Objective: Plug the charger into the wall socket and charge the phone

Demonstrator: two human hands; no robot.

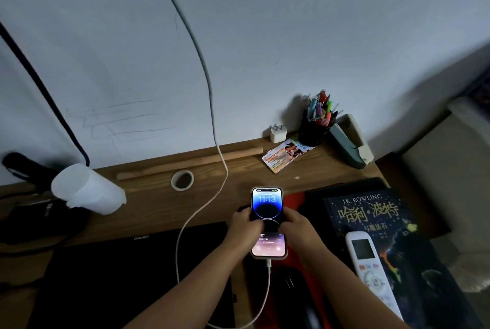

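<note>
The phone (267, 202) lies face up on the wooden desk (148, 209), its screen lit and showing 11:13. My left hand (245, 226) grips its left edge and my right hand (298, 226) grips its right edge. A white charging cable (212, 106) is plugged into the phone's near end, loops toward me, then runs across the desk and up the wall out of the top of the view. No wall socket is in view. A white charger cube (278, 133) stands by the wall, prongs up, with no cable on it.
A closed black laptop (119, 275) lies at front left, a white cup (87, 190) on its side beyond it. A dark book (384, 222) with a white remote (371, 267) on it lies to the right. A pen holder (315, 127), leaflets (283, 155), tape roll (182, 180) and wooden stick (185, 163) are behind.
</note>
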